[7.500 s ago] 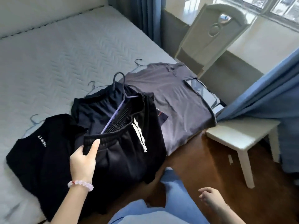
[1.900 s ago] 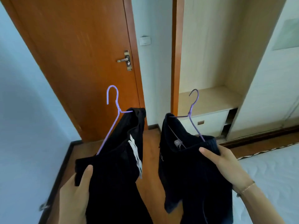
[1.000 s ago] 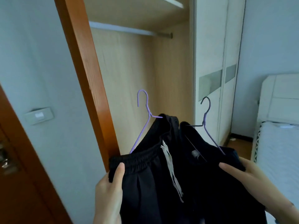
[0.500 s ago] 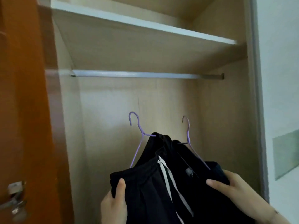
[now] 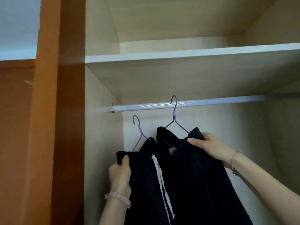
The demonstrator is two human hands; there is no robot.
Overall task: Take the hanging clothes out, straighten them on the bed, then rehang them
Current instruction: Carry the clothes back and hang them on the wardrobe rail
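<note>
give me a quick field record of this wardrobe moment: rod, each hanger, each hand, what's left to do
rod: spans the wardrobe under the shelf
right hanger: hook at the rod, seemingly over it; carries a black garment
left hanger: hook below the rod, not on it; carries black shorts with white drawstring
right hand: grip on the garment's shoulder
left hand: grip on the shorts' waistband
left to do: likely lift the left hanger onto the rod
</note>
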